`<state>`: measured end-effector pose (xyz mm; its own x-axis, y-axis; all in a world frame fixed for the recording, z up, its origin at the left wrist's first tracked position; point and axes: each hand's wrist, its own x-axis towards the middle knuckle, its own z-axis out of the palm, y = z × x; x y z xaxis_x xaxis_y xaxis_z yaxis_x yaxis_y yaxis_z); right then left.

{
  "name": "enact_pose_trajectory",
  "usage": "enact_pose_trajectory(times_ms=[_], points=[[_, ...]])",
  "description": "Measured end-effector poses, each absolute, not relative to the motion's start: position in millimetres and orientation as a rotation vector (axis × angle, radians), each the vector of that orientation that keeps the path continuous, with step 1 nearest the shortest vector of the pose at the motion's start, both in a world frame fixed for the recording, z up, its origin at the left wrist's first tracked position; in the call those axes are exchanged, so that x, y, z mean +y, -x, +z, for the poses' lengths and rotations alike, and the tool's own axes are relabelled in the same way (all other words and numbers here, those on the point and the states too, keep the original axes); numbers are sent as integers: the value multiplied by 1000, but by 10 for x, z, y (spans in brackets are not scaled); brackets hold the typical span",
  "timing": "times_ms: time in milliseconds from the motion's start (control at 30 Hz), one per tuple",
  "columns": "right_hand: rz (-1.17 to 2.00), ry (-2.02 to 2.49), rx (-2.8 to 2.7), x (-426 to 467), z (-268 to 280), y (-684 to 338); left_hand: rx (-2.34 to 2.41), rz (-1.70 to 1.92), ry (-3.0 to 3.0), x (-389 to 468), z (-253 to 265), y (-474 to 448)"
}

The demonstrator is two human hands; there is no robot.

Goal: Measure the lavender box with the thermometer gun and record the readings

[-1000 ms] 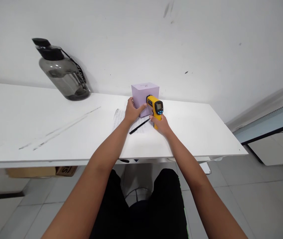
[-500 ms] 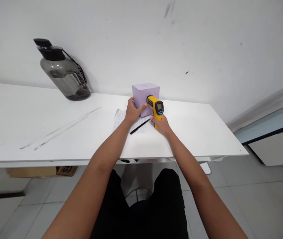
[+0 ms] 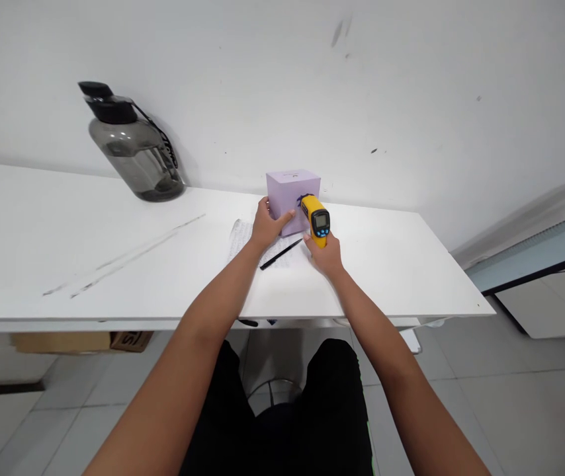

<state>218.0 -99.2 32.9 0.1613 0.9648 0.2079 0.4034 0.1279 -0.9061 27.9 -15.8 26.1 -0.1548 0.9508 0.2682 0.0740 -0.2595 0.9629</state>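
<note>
A light purple box point(image 3: 282, 194) stands on the white table close to the wall. My left hand point(image 3: 268, 226) grips its left side, the thumb lying across the front face. In my right hand point(image 3: 328, 253) is a yellow and black infrared thermometer point(image 3: 315, 210), its small screen and blue buttons facing me. The thermometer's nose points at the box's front face; whether it touches is hard to tell. Below the box a black pen point(image 3: 280, 254) lies aslant on a sheet of paper with writing point(image 3: 241, 239), partly covered by my left hand.
A large grey see-through water bottle point(image 3: 136, 155) with a black lid stands at the left near the wall. Dark streaks mark the white table point(image 3: 88, 231). Under it, at the left, is a cardboard box point(image 3: 64, 342).
The thermometer has tilted and shifted slightly right in my right hand, its nose showing more of the box's front. My left hand stays on the box. The view has moved slightly.
</note>
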Motion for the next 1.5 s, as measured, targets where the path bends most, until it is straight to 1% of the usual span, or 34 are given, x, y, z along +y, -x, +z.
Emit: enact_pose_trajectory(times_ms=[100,200,467,700,1033,1133,1267,1500], points=[[542,1518,-1388,-1057,399,-2193,1231,1501,-1376,-160,263,-268],[488,1515,-1344,-1049,437,-2215,1250,1480,-1405,-156,261,-259],[494,1557,-1213,-938,394,-2278,1281,1417,-1499,-152,241,-235],[595,1607,-1170,-929,428,-2291,1288,1409,-1488,-175,261,-242],[602,1693,-1136,-905,446,-2326,1271,1420,-1481,-169,239,-236],[557,1835,-1132,-928,513,-2285,1289,1412,-1486,-173,238,-236],[423,1979,-1196,-948,547,-2252,1284,1396,-1507,-175,235,-232],[351,1934,-1326,-975,486,-2315,1277,1408,-1502,-165,238,-234]])
